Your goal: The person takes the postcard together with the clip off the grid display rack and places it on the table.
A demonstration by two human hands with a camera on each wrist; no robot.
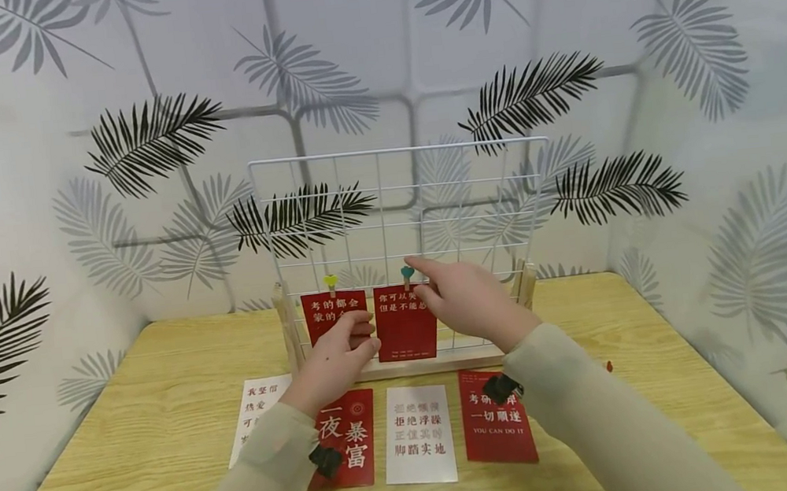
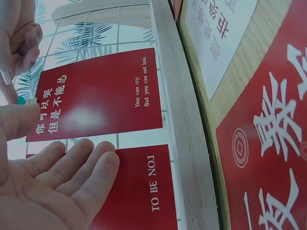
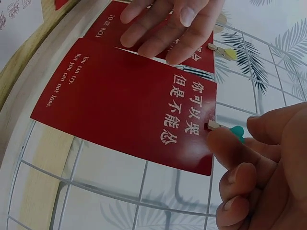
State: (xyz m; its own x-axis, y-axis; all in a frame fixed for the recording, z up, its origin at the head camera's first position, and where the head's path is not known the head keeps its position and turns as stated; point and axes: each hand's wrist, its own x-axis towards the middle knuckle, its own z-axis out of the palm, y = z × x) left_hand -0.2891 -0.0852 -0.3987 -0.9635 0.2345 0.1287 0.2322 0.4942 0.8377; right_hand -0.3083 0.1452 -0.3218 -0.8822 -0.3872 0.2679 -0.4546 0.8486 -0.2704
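My right hand (image 1: 468, 294) is at a teal heart clip (image 1: 406, 272), index finger and thumb spread either side of the heart, the other fingers curled. In the right wrist view the thumb tip lies right by the wooden clip (image 3: 213, 125). That clip holds a red card (image 1: 408, 335) with white writing upright on a white wire grid (image 1: 384, 238). My left hand (image 1: 337, 365) is relaxed, palm toward the cards, gripping nothing. It partly covers a second red card (image 1: 314, 308), which hangs from a yellow heart clip (image 1: 330, 281).
On the wooden table (image 1: 573, 481), before the grid's wooden base (image 1: 448, 366), lie a white card (image 1: 255, 405), a red card (image 1: 358, 470), another white card (image 1: 417, 433) and another red card (image 1: 498, 445). A small red item (image 1: 609, 366) is at the right. Leaf-patterned cloth (image 1: 417, 45) stands behind.
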